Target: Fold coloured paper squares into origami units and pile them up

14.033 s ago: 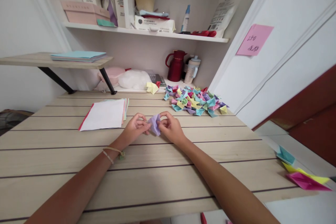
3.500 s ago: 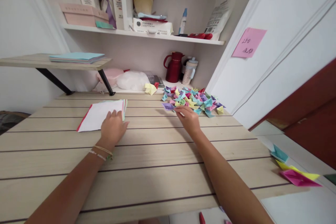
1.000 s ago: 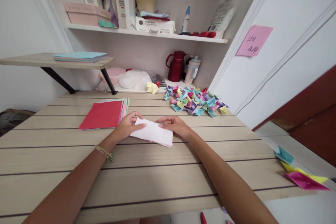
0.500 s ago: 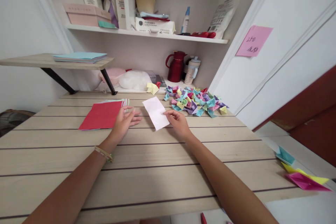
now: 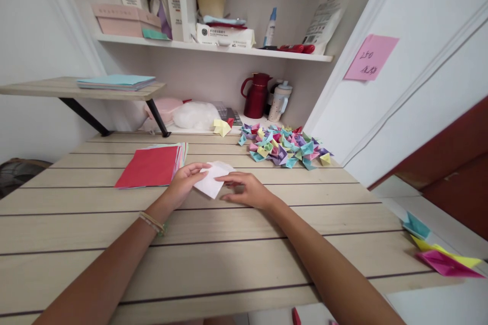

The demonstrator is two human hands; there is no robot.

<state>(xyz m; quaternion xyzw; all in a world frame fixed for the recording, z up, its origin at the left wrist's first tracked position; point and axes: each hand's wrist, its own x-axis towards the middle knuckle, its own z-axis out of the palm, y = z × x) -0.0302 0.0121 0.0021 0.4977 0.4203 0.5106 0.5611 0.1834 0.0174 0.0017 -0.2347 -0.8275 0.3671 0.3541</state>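
Note:
A folded white sheet of paper (image 5: 213,179) lies on the wooden table (image 5: 213,259) in front of me. My left hand (image 5: 184,183) pinches its left edge. My right hand (image 5: 247,190) lies on its right side with fingers stretched flat, pressing it down. A stack of coloured paper squares (image 5: 150,166), red on top, sits just left of my left hand. A heap of small folded paper pieces (image 5: 284,146) in several colours lies beyond my right hand.
A red jug (image 5: 257,95) and a lidded cup (image 5: 279,101) stand at the back. A shelf (image 5: 213,46) above carries boxes and bottles. A side shelf (image 5: 76,86) juts out at left. Folded papers (image 5: 438,256) lie at the right table edge; a pink note (image 5: 369,57) hangs on the white door.
The white sheet, held up by my right hand half a second ago, is now folded smaller and lying on the table. My left hand has come onto it from the red stack.

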